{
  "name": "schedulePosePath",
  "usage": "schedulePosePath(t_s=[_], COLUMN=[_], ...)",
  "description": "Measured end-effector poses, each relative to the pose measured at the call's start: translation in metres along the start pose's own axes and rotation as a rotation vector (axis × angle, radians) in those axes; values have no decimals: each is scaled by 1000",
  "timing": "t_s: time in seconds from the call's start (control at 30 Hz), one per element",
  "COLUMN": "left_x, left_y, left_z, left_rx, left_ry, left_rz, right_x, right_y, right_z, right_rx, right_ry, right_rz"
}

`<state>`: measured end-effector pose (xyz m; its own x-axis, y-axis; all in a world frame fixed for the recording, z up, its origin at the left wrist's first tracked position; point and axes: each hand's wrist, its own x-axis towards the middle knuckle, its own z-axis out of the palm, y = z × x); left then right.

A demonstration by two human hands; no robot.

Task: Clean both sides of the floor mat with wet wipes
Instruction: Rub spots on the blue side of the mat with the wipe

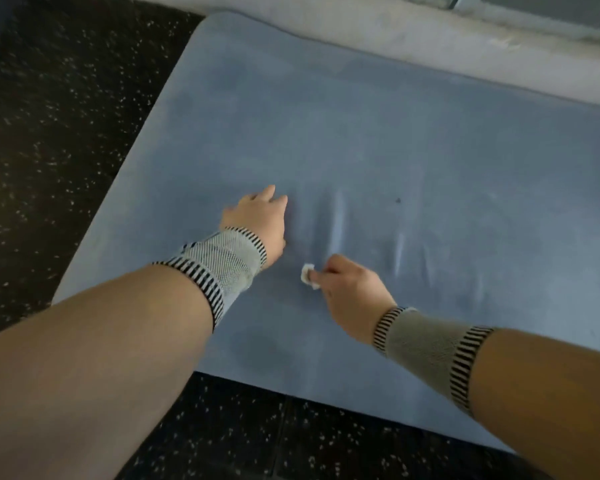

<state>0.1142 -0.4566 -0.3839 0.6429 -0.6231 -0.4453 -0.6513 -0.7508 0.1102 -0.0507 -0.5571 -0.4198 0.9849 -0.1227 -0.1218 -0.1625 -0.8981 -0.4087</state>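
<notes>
Wiping top face of mat [361, 133]. Right hand [350, 285] fingers pinch wipe [308, 274]; left hand [257, 220] presses flat at 10 o'clock. Next: stroke toward 1 o'clock creases.

Blue floor mat [378, 140] lies flat, lightly creased near its middle, its far edge running toward 2 o'clock; a small crumpled white wet wipe [307, 273] rests on it toward 6 o'clock

Likely gym or exercise room: black speckled rubber floor tiles [49, 140], blue padded floor mat [395, 140] against pale wall base [430, 39].
</notes>
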Motion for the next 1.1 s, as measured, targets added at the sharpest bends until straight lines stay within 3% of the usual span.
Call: schedulePosePath(t_s=[0.07, 0.17, 0.23, 0.3, 0.4, 0.5, 0.57, 0.67, 0.77, 0.87, 1.0, 1.1], left_x=[-24, -52, -69, -83, -93, -94, -93, -95, -99, -99, -100, -105], left_y=[-11, -35, -46, -51, -51, -51, -50, -52, -56, -59, -59, -58], left_z=[9, 22, 30, 39, 46, 46, 46, 47, 51, 56, 57, 59], left_rx=[4, 9, 9, -3, -40, -68, -70, -94, -97, -104, -143, -138], left_ry=[31, 38, 18, -4, -16, -5, -7, -46, -46, -22, 1, 48], left_rz=[17, 49, 45, 54, 60, 66, 64, 59, 81, 94, 107, 112], right_x=[17, 76, 100, 95, 38, -18, -6, 60, 89, 57, -23, -24], right_y=[6, 27, 37, 20, -25, -57, -49, -17, 2, -25, -63, -51], right_z=[-13, -42, -44, -28, 4, 6, -3, -23, -25, -3, 9, -5], right_rx=[-25, -146, -173, -144, -2, 154, 158, 34, -60, -49, 129, 119], right_ry=[-2, 166, 193, 178, 133, -50, -26, 214, 216, 155, -73, -164], right_rz=[-8, 156, 295, 318, 144, -80, -118, 196, 367, 277, -100, -202])
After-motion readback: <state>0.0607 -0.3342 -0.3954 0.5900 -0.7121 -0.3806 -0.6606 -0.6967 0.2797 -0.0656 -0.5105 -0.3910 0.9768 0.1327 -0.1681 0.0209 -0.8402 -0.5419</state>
